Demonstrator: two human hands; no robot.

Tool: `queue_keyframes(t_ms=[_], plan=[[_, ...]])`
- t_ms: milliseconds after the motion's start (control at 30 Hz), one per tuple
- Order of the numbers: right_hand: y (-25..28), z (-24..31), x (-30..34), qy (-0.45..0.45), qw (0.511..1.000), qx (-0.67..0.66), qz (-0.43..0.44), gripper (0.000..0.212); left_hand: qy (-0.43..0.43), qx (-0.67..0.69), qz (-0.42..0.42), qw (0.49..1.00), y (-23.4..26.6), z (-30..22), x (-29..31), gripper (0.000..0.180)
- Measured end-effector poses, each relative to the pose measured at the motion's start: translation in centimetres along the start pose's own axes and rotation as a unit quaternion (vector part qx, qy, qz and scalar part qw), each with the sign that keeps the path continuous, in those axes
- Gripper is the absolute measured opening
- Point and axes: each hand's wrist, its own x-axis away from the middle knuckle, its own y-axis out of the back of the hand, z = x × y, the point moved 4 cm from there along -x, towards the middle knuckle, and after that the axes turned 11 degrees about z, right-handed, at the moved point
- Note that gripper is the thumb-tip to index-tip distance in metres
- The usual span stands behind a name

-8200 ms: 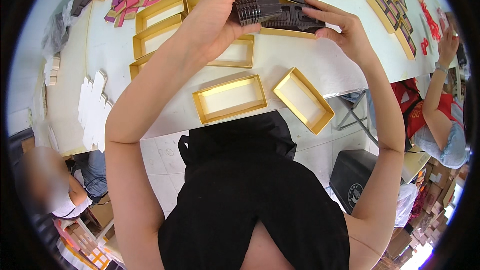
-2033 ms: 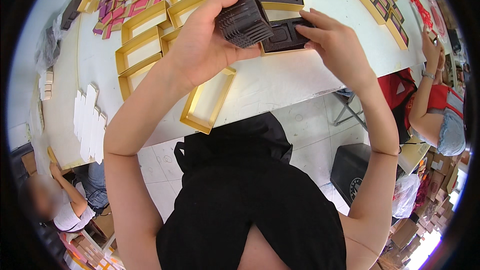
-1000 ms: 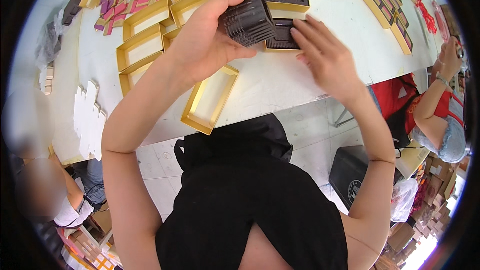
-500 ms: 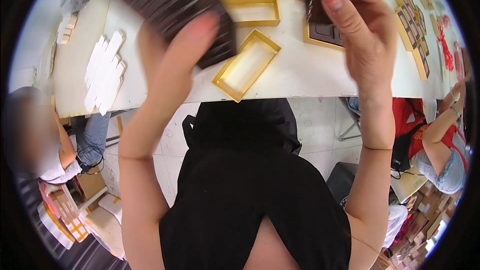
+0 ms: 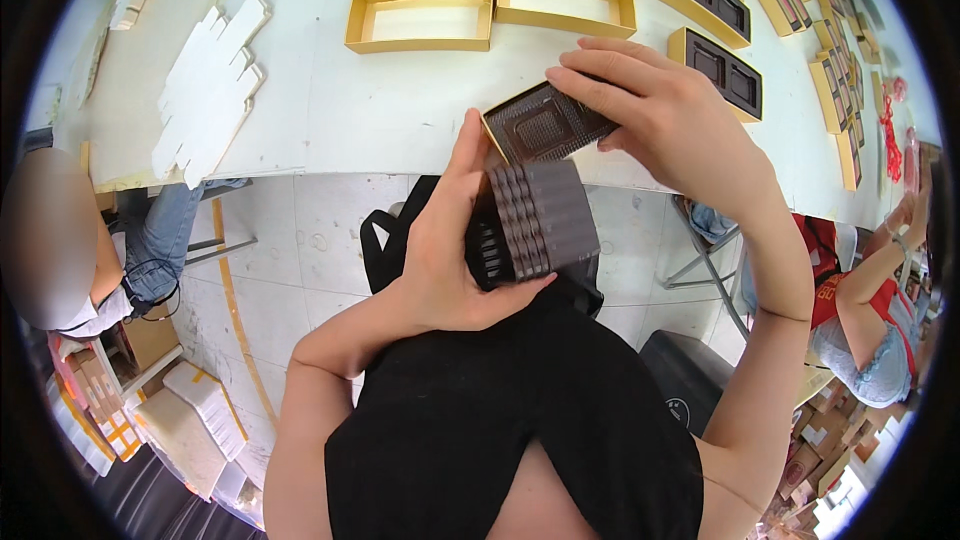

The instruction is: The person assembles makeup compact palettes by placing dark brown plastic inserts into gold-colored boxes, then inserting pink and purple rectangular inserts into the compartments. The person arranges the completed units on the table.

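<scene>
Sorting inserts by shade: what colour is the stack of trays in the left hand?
Dark brown, seen in the head view: stack of trays in the left hand.

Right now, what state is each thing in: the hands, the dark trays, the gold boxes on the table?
Left hand: closed around the tray stack.
Tray stack: nested together, held off the table.
Right hand: fingers pinching the single tray.
Single tray: apart from the stack, held at the table edge.
Empty gold boxes: open, nothing inside.
Filled gold boxes: open, dark tray fitted inside.

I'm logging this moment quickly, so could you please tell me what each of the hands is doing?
Left hand: closed, holding the tray stack.
Right hand: closed, holding one dark tray.
</scene>
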Motion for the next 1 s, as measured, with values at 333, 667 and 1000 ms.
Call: queue_keyframes(t_ms=[333,667,1000], plan=[[-3.7,2.6,0.6,-0.091,0.97,-0.097,-0.204,0.059,-0.014,-0.177,0.07,0.982,2.3,-1.1,-2.2,0.064],[-2.5,1.1,0.6,-0.049,0.976,-0.144,-0.156,0.048,-0.003,-0.272,0.156,0.95,2.1,-1.7,-3.2,0.055],[-2.4,-2.0,2.3,0.026,0.987,-0.137,-0.084,0.034,-0.003,-0.254,0.168,0.953,2.8,-1.5,-3.6,0.05]])
